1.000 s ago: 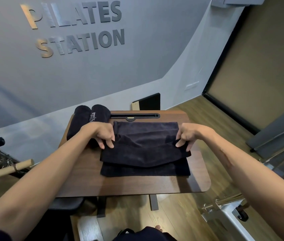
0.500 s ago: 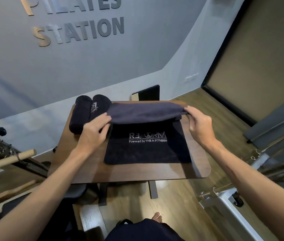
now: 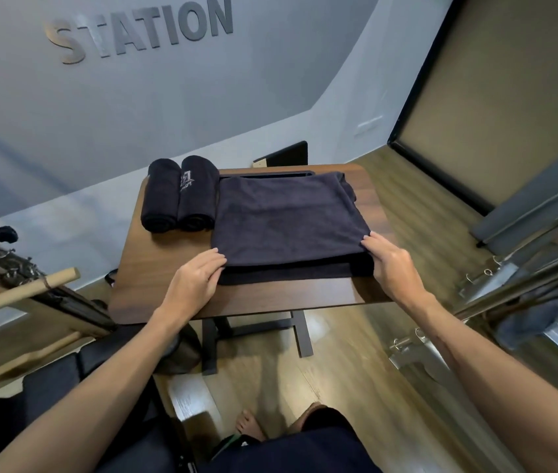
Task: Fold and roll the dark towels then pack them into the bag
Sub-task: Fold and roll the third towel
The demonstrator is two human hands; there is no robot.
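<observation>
A dark towel [image 3: 288, 216] lies folded flat on the wooden table [image 3: 270, 298], its top layer reaching almost to the near edge of the layers under it. My left hand [image 3: 199, 278] holds the near left corner, fingers on top. At the near right corner my right hand [image 3: 390, 264] grips the fold, fingertips on top and thumb at the side. Two rolled dark towels [image 3: 178, 196] lie side by side at the table's back left, one showing a stitched logo.
A slot [image 3: 270, 174] runs along the table's far edge. Pilates equipment with a wooden bar [image 3: 22, 291] stands at the left, metal rails and hooks [image 3: 496, 278] at the right. A dark padded seat [image 3: 49, 387] is at lower left. My bare foot [image 3: 250, 425] is on the wood floor.
The towel's upper layer, lifted at the far side half a second ago with the logo showing, has been brought over towards me and now covers the logo. Both hands moved to the near corners.
</observation>
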